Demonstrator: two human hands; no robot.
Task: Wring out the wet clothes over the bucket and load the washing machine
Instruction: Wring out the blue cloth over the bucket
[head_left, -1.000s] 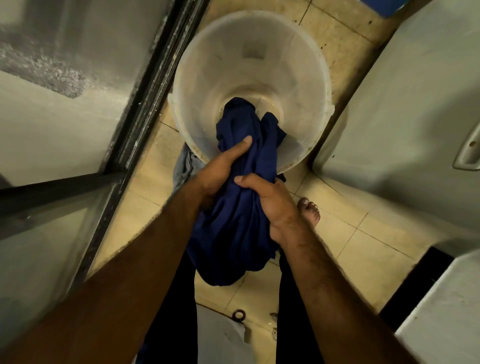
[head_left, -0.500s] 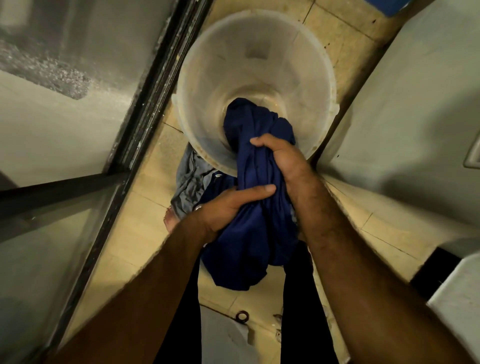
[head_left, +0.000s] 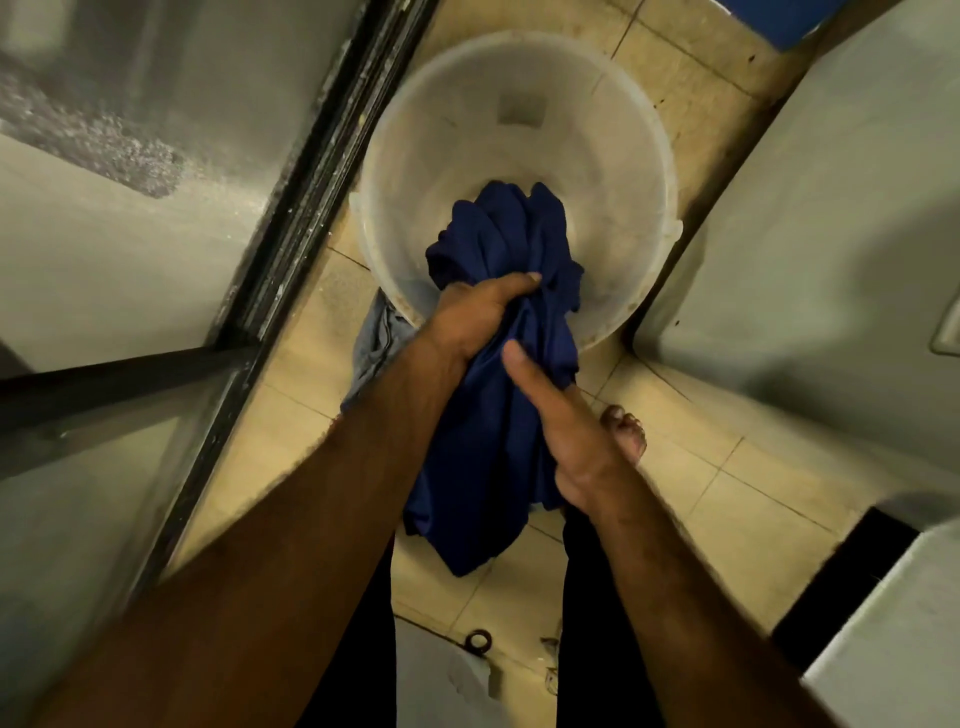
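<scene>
One bucket (head_left: 467, 130), two garments (head_left: 488, 441)

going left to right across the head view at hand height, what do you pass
dark metal door frame → crumpled grey cloth → left hand, gripping the dark blue wet garment → right hand, holding the same garment → white appliance panel

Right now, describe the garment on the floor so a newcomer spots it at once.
Find the translucent white bucket on the tiled floor. By its near rim, just left of the left hand, lies a crumpled grey garment. Unlike the dark blue garment that hand grips, it is pale and untouched.
</scene>
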